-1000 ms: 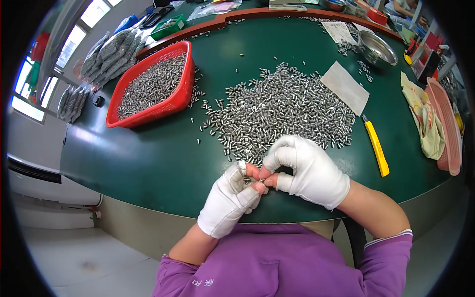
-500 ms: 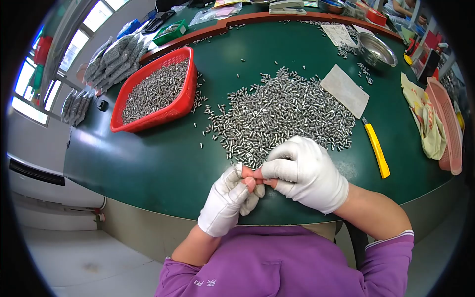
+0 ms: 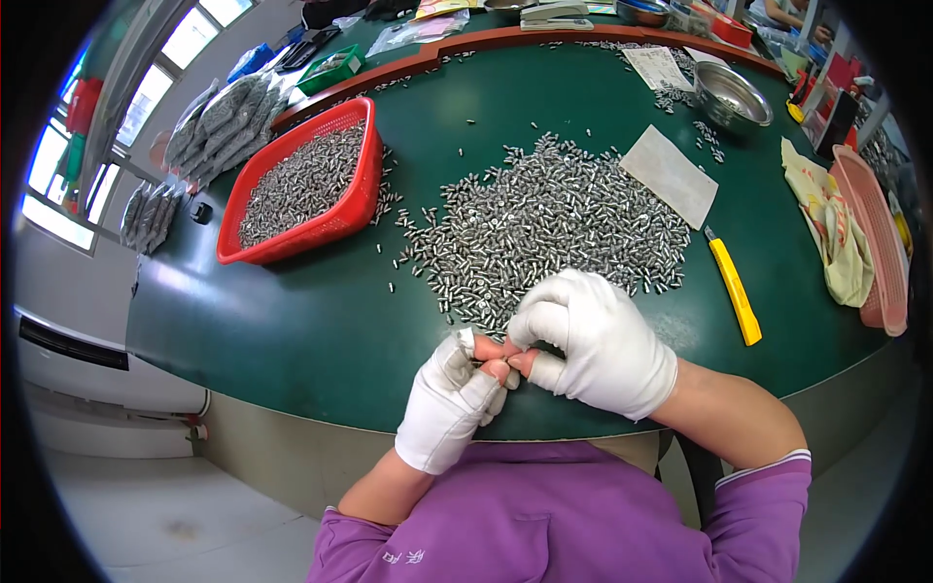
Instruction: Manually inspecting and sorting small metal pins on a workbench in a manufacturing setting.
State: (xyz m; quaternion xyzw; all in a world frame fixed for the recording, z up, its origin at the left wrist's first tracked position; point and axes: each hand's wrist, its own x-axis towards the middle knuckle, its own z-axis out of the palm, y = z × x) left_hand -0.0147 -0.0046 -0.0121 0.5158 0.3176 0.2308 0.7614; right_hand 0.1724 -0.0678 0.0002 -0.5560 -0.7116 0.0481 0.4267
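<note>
The left hand (image 3: 445,400) and the right hand (image 3: 595,345), both in white cloth gloves with bare fingertips, meet just in front of the wide pile of small silver metal pieces (image 3: 564,219). The fingers of both hands are closed in a pinch, tip against tip, around what seems to be one small silver metal piece (image 3: 505,360); it is mostly covered, so I cannot tell how it is turned.

For such a small part, I think the left fingers should hold firmly and the right fingers should make the fine movement, with light pressure, because smooth metal can slip away. It is better to work low above the dark green surface (image 3: 282,355), so that a dropped piece does not roll far. The near edge of the surface is close to the wrists, so the hands should not come further back. The yellow plastic cutter knife (image 3: 736,296) lies at the right, apart from the right hand; the elbow should not swing toward it.
</note>
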